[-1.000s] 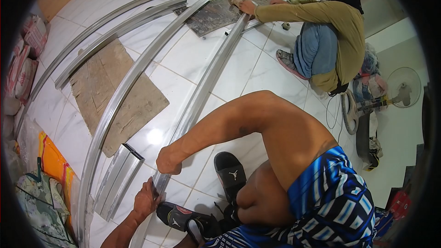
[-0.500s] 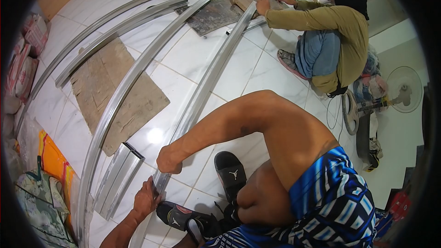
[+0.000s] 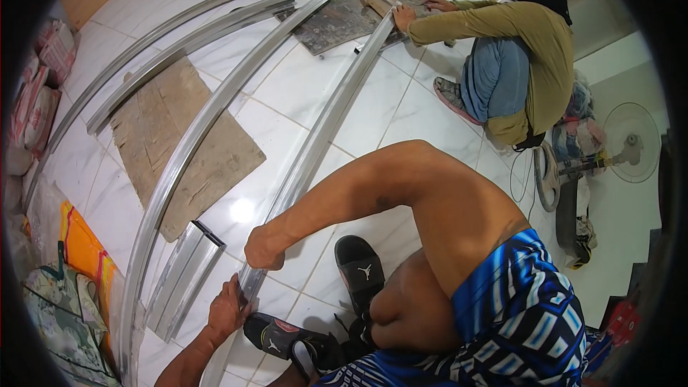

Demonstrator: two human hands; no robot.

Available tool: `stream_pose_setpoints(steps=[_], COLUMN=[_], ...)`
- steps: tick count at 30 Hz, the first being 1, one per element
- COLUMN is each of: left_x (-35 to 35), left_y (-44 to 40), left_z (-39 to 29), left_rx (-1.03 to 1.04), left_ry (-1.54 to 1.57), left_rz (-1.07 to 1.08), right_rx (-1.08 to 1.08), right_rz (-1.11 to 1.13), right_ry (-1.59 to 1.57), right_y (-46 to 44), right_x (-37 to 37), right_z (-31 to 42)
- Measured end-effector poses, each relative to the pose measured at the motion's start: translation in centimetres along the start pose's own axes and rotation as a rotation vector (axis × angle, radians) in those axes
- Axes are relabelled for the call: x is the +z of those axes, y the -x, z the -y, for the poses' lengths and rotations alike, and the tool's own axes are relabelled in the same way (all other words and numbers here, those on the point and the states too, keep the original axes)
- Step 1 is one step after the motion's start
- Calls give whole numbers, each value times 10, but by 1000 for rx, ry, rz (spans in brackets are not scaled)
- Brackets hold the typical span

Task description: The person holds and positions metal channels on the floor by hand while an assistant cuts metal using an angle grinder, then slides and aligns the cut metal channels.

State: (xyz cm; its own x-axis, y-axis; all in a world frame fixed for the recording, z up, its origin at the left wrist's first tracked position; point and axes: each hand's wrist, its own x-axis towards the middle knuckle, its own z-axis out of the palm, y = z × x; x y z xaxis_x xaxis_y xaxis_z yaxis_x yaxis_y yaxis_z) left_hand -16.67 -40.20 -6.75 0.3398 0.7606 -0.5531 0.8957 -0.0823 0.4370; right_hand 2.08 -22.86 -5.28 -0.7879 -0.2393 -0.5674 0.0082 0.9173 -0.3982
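A long silver metal channel runs diagonally over the white tile floor, from a co-worker's hands to mine. At its near end my left hand has its fingers against the channel's side, gripping its edge. Just above, my right hand is a closed fist on top of the channel; whatever it holds is hidden. To the left lie a curved metal channel and a short piece of wide metal profile. My sandals are right beside the near end.
A co-worker squats at the far end, hands near the metal lengths. A worn plywood board and a dark stained board lie on the floor. Bags line the left; a fan stands at right.
At the far end, the co-worker's hands have shifted slightly left and a thin metal length there lies at a different angle. My two hands stay in place.
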Motion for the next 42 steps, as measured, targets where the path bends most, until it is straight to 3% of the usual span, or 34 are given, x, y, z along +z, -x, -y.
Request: stream_pose_setpoints(steps=[42], left_x=[1], left_y=[1], left_z=[1], left_rx=[28], left_ry=[9], left_rz=[-27], right_rx=[-11], right_rz=[-24], right_ry=[-9], right_y=[9], right_x=[-5], right_z=[1])
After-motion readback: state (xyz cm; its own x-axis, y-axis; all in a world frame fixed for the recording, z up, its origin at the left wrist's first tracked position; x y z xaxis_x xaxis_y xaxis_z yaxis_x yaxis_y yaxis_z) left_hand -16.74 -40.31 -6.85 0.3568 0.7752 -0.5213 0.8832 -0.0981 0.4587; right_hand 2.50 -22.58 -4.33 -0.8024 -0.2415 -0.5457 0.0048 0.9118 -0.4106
